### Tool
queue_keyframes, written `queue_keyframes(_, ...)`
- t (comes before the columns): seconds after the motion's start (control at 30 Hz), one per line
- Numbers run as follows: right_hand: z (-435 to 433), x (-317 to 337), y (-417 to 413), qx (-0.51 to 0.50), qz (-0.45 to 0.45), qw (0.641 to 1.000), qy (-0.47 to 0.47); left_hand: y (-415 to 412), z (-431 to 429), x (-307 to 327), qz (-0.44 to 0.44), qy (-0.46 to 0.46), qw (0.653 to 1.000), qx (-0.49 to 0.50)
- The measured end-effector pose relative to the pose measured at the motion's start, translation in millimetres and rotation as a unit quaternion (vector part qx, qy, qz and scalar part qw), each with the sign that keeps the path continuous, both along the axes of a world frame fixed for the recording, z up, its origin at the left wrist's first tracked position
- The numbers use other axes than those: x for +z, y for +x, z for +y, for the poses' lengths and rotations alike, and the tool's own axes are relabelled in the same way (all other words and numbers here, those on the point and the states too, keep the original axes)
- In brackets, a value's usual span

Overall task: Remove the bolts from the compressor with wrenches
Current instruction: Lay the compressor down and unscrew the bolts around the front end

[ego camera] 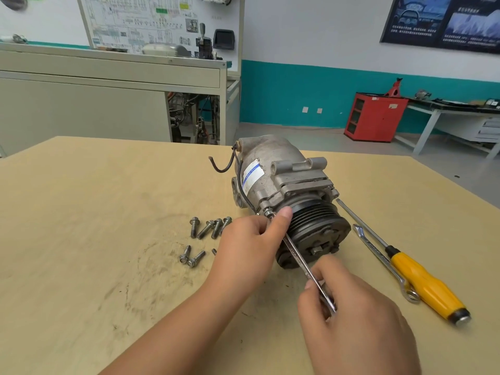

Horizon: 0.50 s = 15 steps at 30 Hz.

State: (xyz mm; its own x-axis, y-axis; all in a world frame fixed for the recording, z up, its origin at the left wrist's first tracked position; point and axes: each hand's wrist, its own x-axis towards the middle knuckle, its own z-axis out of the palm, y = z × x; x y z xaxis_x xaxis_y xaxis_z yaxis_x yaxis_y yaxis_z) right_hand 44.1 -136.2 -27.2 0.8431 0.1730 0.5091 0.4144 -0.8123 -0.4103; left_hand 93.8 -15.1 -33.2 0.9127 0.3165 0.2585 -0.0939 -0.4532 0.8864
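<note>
Your left hand [247, 239] is pinching the wrench [297, 257] head onto the bolt [267, 211] and your right hand [357, 318] is gripping its handle, with the compressor [270, 169] lying on the desk [81, 212]. You're wanting it seated squarely before pulling.

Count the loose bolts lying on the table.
7. Four bolts lie clustered left of the compressor, two nearer the person, one peeks from behind the left hand, which may hide more.
</note>
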Motion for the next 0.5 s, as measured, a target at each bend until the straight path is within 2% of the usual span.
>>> queue_keyframes(0.13,2.7,-5.0,-4.7,0.013,0.013,0.998,0.054,0.9,0.0,-0.4,0.012,-0.029,0.999,-0.011)
queue_keyframes(0.2,6.8,-4.6,-5.3,0.01,0.094,0.99,0.102,1.1,-0.3,-0.9,0.015,-0.034,0.999,-0.015)
queue_keyframes(0.3,5.7,-4.8,-8.0,0.01,0.124,0.988,0.087,1.4,-0.5,-0.4,0.016,-0.03,0.999,-0.014)
queue_keyframes(0.37,3.2,-4.1,-6.1,0.01,0.184,0.976,0.112,1.4,-0.6,-0.1,0.016,-0.025,0.999,-0.013)
queue_keyframes(0.43,2.1,-2.5,-2.6,0.032,0.295,0.925,0.236,1.5,-0.3,-0.1,0.015,-0.018,1.0,-0.012)
queue_keyframes(0.5,-0.7,0.8,-2.1,0.094,0.403,0.818,0.4,2.2,0.2,-1.1,0.01,-0.009,1.0,-0.008)
